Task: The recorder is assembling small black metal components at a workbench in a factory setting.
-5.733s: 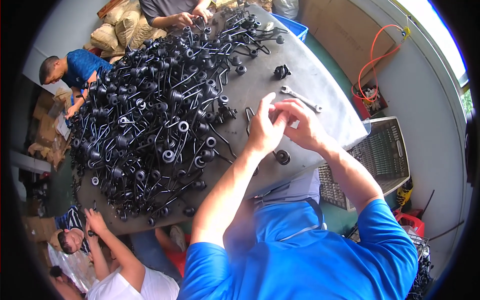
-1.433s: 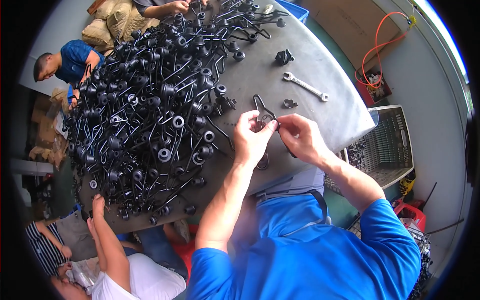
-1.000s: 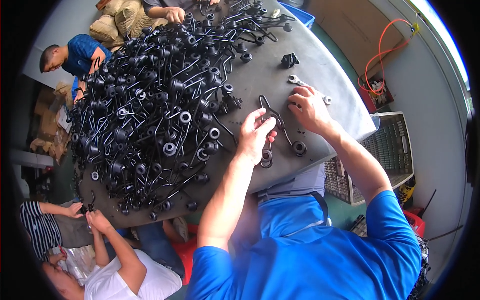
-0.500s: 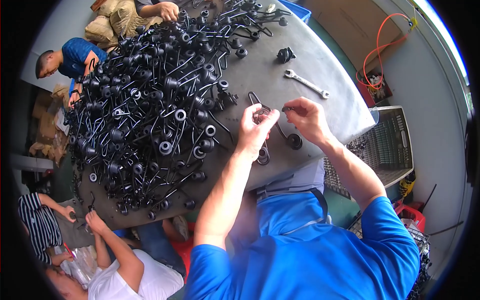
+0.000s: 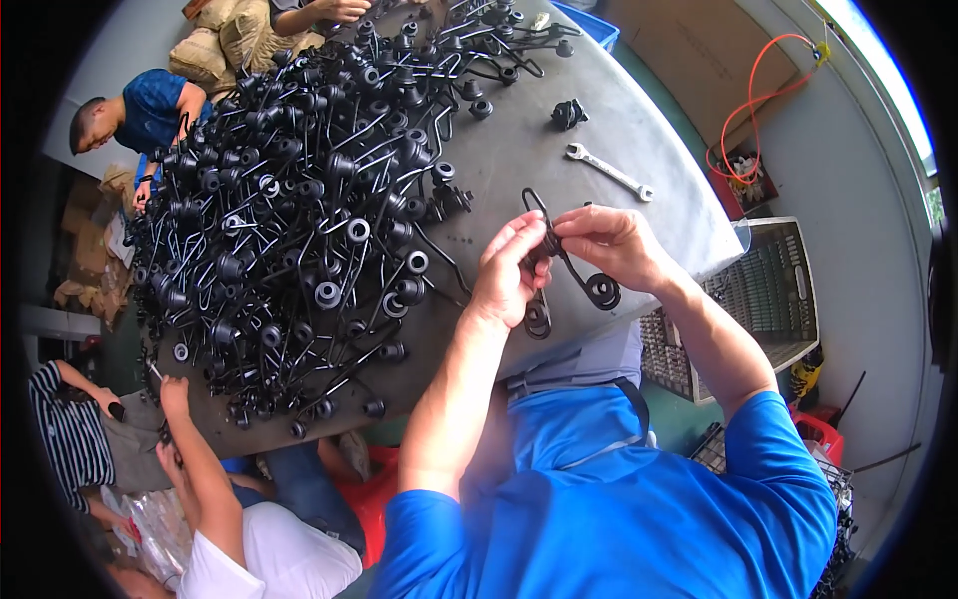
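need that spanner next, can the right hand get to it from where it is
Probably yes. The wrench lies alone on bare grey table just beyond the right hand, nothing between them. But both hands grip the black wire spring part, so it must let go first.

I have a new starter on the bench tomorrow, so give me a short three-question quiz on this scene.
1. True or false: both of the person's hands hold the same black double-coil wire spring.
2. Multiple choice: the silver wrench lies
A. in the right hand
B. on the grey table, beyond the hands
C. buried in the pile of black springs
3. Fill in: the pile of black springs lies to the ____ of the left hand.

Key:
1. True
2. B
3. left
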The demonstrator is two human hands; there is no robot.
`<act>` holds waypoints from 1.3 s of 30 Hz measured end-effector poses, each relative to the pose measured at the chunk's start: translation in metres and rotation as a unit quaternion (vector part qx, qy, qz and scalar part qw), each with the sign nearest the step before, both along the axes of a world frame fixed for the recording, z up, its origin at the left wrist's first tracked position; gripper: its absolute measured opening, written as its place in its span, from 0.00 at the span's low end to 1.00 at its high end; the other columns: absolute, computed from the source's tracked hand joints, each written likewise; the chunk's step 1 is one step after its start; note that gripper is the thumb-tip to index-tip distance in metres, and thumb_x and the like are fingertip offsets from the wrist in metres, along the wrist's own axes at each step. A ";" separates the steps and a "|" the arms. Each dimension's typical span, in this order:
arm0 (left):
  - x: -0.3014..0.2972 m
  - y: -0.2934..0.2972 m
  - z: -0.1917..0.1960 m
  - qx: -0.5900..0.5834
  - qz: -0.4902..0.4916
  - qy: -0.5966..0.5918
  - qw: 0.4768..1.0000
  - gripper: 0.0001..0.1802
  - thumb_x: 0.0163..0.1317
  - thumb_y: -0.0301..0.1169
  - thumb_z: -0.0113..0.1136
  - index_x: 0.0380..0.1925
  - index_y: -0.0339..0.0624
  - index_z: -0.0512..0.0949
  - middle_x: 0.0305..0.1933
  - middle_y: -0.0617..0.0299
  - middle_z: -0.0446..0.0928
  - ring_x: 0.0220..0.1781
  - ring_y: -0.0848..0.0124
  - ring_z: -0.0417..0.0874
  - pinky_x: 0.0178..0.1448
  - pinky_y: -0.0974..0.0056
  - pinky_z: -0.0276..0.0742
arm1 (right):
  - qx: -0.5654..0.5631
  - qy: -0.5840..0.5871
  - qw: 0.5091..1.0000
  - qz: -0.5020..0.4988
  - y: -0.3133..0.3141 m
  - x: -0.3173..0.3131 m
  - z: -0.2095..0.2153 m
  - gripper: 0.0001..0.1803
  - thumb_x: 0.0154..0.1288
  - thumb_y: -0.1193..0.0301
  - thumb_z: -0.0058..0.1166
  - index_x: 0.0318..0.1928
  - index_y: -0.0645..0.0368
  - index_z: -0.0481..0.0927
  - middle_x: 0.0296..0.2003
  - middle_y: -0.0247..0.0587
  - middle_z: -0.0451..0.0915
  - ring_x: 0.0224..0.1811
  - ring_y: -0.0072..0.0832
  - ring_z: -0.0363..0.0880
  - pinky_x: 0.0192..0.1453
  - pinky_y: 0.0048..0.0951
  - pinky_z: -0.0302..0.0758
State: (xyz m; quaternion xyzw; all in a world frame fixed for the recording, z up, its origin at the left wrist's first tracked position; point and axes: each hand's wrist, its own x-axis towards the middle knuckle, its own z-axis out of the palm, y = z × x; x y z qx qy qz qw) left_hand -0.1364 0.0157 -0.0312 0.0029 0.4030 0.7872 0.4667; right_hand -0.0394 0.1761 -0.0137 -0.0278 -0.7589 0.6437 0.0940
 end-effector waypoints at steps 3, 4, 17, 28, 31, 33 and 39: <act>-0.003 -0.001 -0.008 0.022 -0.006 -0.048 0.999 0.20 0.65 0.50 0.55 0.41 0.45 0.75 0.25 0.65 0.71 0.19 0.76 0.69 0.22 0.70 0.61 | -0.003 -0.039 0.999 0.032 0.003 -0.002 -0.001 0.10 0.65 0.79 0.56 0.47 0.61 0.81 0.43 0.36 0.80 0.47 0.20 0.77 0.52 0.24 0.75; -0.001 0.000 -0.009 0.024 -0.003 -0.051 0.998 0.20 0.65 0.50 0.55 0.41 0.45 0.75 0.25 0.65 0.71 0.19 0.76 0.69 0.22 0.70 0.61 | -0.002 -0.042 0.999 0.035 0.003 -0.002 -0.001 0.10 0.65 0.79 0.56 0.47 0.61 0.81 0.43 0.36 0.80 0.47 0.20 0.77 0.52 0.24 0.75; 0.005 0.000 -0.014 0.011 -0.022 -0.053 0.998 0.23 0.69 0.52 0.45 0.45 0.43 0.75 0.19 0.66 0.71 0.13 0.78 0.64 0.17 0.72 0.54 | 0.339 -0.076 0.931 -0.108 0.052 -0.015 0.003 0.17 0.57 0.74 0.59 0.49 0.58 0.78 0.39 0.41 0.78 0.33 0.29 0.78 0.42 0.30 0.77; 0.005 0.002 -0.018 0.017 0.003 -0.041 0.999 0.22 0.70 0.50 0.46 0.45 0.42 0.74 0.24 0.65 0.73 0.16 0.77 0.67 0.18 0.71 0.56 | 0.123 -0.116 0.986 -0.015 0.016 -0.012 0.013 0.09 0.61 0.73 0.60 0.41 0.63 0.80 0.34 0.37 0.81 0.36 0.22 0.79 0.41 0.24 0.76; 0.005 0.001 -0.018 0.009 0.014 -0.037 0.999 0.21 0.70 0.49 0.47 0.45 0.43 0.74 0.24 0.65 0.72 0.16 0.77 0.67 0.19 0.71 0.57 | -0.068 -0.102 0.992 0.019 0.002 -0.004 0.009 0.05 0.63 0.77 0.58 0.39 0.65 0.80 0.34 0.33 0.82 0.38 0.14 0.78 0.42 0.19 0.76; 0.006 0.002 -0.017 0.004 0.016 -0.036 0.999 0.21 0.69 0.49 0.48 0.45 0.42 0.74 0.23 0.65 0.72 0.16 0.77 0.66 0.19 0.70 0.57 | -0.020 -0.079 0.996 -0.029 -0.003 0.000 0.011 0.06 0.62 0.78 0.58 0.40 0.65 0.81 0.35 0.35 0.82 0.38 0.15 0.79 0.44 0.20 0.76; 0.006 0.004 -0.015 -0.007 0.022 -0.040 0.999 0.22 0.67 0.49 0.52 0.44 0.41 0.74 0.24 0.65 0.72 0.16 0.76 0.67 0.19 0.71 0.57 | 0.108 0.028 0.993 -0.048 -0.008 0.001 0.012 0.07 0.55 0.81 0.62 0.36 0.63 0.82 0.38 0.37 0.84 0.39 0.23 0.81 0.46 0.25 0.77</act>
